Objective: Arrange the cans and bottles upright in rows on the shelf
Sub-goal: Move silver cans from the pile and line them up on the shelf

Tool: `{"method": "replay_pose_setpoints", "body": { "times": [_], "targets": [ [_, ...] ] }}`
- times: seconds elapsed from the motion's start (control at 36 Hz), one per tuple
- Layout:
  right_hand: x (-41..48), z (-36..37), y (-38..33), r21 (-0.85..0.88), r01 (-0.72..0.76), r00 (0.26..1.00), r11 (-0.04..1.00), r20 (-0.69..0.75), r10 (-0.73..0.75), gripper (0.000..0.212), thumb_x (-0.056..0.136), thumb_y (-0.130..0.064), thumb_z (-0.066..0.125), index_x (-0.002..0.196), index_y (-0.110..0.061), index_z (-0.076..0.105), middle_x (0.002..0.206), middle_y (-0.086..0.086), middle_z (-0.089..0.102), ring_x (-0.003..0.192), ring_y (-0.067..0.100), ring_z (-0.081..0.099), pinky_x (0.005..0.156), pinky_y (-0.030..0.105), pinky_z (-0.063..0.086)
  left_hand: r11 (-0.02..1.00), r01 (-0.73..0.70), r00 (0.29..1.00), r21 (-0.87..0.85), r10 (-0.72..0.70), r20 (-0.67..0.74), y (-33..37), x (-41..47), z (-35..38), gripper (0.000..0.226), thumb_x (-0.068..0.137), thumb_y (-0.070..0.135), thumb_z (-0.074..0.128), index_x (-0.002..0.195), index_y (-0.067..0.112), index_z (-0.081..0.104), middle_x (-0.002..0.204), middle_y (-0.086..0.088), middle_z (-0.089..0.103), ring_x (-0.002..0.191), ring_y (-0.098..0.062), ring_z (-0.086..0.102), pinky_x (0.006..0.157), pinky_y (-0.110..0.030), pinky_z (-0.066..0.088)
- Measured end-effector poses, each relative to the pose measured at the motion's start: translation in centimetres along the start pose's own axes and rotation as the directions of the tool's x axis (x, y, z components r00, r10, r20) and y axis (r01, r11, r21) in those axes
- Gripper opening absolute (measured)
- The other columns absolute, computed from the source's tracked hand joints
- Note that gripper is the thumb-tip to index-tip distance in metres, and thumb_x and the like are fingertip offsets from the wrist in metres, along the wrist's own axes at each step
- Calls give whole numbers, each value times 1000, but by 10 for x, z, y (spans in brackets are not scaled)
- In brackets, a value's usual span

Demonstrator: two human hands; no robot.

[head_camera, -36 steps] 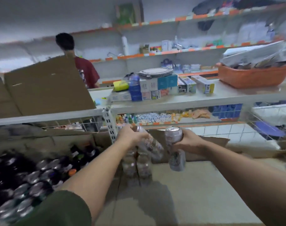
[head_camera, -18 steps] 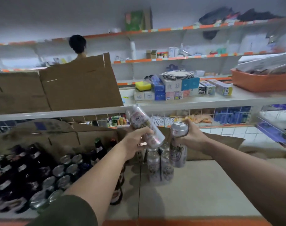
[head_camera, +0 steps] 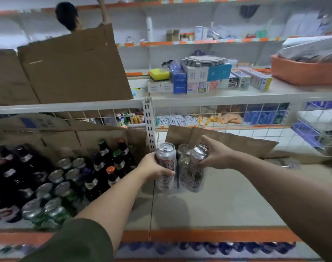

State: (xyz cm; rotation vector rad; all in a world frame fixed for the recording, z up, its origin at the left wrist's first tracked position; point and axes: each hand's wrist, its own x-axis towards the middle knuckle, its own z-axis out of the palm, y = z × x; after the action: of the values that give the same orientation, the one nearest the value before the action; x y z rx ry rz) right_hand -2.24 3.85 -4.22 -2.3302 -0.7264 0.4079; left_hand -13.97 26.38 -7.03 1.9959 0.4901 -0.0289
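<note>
The pale shelf (head_camera: 227, 207) with its orange front edge ran across the near scene. A large brown cardboard sheet (head_camera: 72, 67) stood on the upper level at far left. On the shelf's left half stood a crowd of dark bottles (head_camera: 104, 161), with green cans (head_camera: 55, 210) nearer in rows. An orange basket (head_camera: 303, 72) sat on the upper level at far right.

The left hand (head_camera: 153, 168) was wrapped round the middle of an upright silver can (head_camera: 165, 157), just right of the bottles. The right hand (head_camera: 217, 157) gripped the upper part of a second silver can (head_camera: 196, 174), fingers curled round it; this one leaned slightly. Whether either can's base touched the shelf could not be told. Between and just behind the held pair, two more cans (head_camera: 183, 151) stood upright, one behind the other.
</note>
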Motion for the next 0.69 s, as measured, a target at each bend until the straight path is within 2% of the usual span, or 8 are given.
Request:
{"method": "replay_pose_setpoints", "body": {
  "times": [0.11, 0.22, 0.28, 0.33, 0.42, 0.56, 0.64, 0.69],
  "targets": [
    [2, 15, 8, -61, 35, 999, 998, -11, -36, 73, 57, -29, 92, 114, -16, 48, 102, -7, 61, 90, 16, 58, 68, 24, 44, 995, 52, 998, 82, -50, -26, -14, 7, 14, 74, 48, 21, 102, 114, 16, 68, 109, 1, 74, 102, -17, 69, 98, -36, 54],
    [4, 26, 9, -139, 92, 996, 986, 27, -89, 60, 60, -25, 90, 104, -19, 49, 95, -1, 61, 88, 21, 59, 71, 32, 50, 994, 94, 995, 63, -92, -26, -25, 6, 27, 62, 53, 14, 100, 107, 15, 70, 100, 3, 73, 97, -14, 69, 80, -23, 50],
    [5, 33, 12, -165, 117, 993, 979, 53, -110, 58, 61, -24, 88, 103, -21, 48, 94, -7, 59, 87, 19, 56, 68, 22, 46, 992, 108, 994, 66, -106, -32, -32, 6, 34, 50, 52, 13, 100, 94, 19, 71, 87, 9, 72, 90, -11, 70, 75, -21, 49],
    [6, 41, 16, -193, 133, 990, 972, 74, -121, 59, 60, -25, 87, 106, -24, 49, 97, -8, 57, 89, 17, 56, 69, 18, 46, 991, 113, 993, 67, -111, -37, -38, 5, 40, 51, 49, 15, 100, 92, 19, 72, 87, 9, 72, 89, -11, 71, 76, -24, 52],
    [6, 54, 22, -288, 159, 986, 944, 96, -137, 69, 60, -35, 83, 121, -24, 51, 105, 1, 53, 95, 23, 57, 81, 33, 52, 992, 99, 995, 79, -96, -39, -49, 9, 48, 58, 42, 22, 97, 95, 20, 73, 94, 5, 75, 94, -13, 70, 86, -30, 58],
    [6, 66, 27, -356, 211, 976, 910, 133, -174, 64, 69, -29, 80, 125, -18, 51, 106, -3, 44, 94, 20, 54, 74, 24, 44, 992, 95, 993, 88, -89, -76, -60, 16, 60, 59, 38, 29, 90, 94, 25, 71, 99, 2, 76, 95, -15, 71, 88, -37, 60],
    [11, 66, 31, -363, 238, 970, 901, 138, -201, 74, 66, -35, 83, 132, -24, 52, 111, -3, 42, 96, 18, 51, 85, 30, 49, 985, 113, 991, 129, -104, -79, -60, 17, 63, 54, 50, 21, 94, 99, 26, 70, 103, 0, 75, 97, -17, 70, 86, -30, 58],
    [13, 66, 31, -382, 243, 969, 892, 129, -209, 73, 67, -38, 83, 133, -29, 52, 104, -8, 36, 91, 14, 45, 81, 30, 47, 976, 121, 992, 182, -110, -65, -63, 19, 63, 48, 58, 20, 92, 100, 22, 71, 102, -1, 74, 96, -19, 70, 79, -27, 54]
  ]
}}
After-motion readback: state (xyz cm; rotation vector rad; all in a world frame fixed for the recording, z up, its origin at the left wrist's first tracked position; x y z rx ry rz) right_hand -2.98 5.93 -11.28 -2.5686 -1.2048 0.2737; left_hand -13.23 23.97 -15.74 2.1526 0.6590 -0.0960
